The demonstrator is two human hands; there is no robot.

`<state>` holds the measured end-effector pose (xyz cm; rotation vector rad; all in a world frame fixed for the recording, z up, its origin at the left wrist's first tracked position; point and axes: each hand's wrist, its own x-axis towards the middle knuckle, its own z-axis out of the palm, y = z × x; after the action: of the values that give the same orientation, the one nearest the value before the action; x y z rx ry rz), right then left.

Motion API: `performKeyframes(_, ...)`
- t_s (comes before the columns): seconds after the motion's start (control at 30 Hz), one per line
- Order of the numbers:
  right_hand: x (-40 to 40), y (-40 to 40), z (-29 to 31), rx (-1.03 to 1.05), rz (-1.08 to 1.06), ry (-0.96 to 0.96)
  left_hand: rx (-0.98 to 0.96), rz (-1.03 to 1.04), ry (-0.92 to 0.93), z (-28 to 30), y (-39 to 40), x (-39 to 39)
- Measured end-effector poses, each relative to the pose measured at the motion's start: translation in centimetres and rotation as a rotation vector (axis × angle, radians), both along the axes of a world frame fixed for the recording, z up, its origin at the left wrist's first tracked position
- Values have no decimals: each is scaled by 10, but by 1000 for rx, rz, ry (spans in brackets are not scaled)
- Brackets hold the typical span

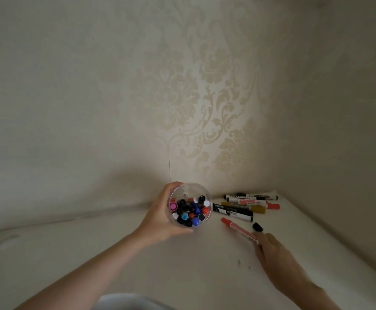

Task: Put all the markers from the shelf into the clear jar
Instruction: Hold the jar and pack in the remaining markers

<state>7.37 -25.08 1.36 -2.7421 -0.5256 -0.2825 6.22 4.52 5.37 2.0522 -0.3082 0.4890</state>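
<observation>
A clear jar (183,190) holds several markers with pink, blue, black, red and white caps. My left hand (160,218) is wrapped around its left side and grips it. To the right, my right hand (274,253) holds a red-capped marker (236,228) and a black-capped marker (258,227) by their lower ends. Further back near the corner, a pile of loose markers (245,205) lies on the white shelf (205,265), with black, red and yellow ones among them.
Patterned cream wallpaper (216,108) rises right behind the shelf, and a side wall (339,175) closes it on the right. The shelf surface stretches left and toward me, with a faint mark at the left edge.
</observation>
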Motion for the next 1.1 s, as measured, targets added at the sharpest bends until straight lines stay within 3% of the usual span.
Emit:
performKeyframes(0.13, -36, -20, 41, 270, 43, -195, -18, 2, 9, -1, 1, 0)
performKeyframes(0.27, -72, -11, 94, 307, 237, -449, -2, 15, -6, 1, -2, 1)
performKeyframes(0.37, -72, 15, 108, 342, 240, -535, -2, 17, -13, 2, -5, 2)
performKeyframes(0.53, -43, 51, 87, 238, 190, -560, -51, 22, 2, 1, -3, 2)
performKeyframes(0.73, -36, 60, 56, 93, 234, -444, -120, 26, 19, 0, 3, 8)
performKeyframes(0.97, -31, 60, 79, 33, 140, -372, -110, 16, 34, -2, 9, 9)
performKeyframes(1.1, -32, 60, 106, -101, 115, -396, -104, 21, 41, -1, 10, 8)
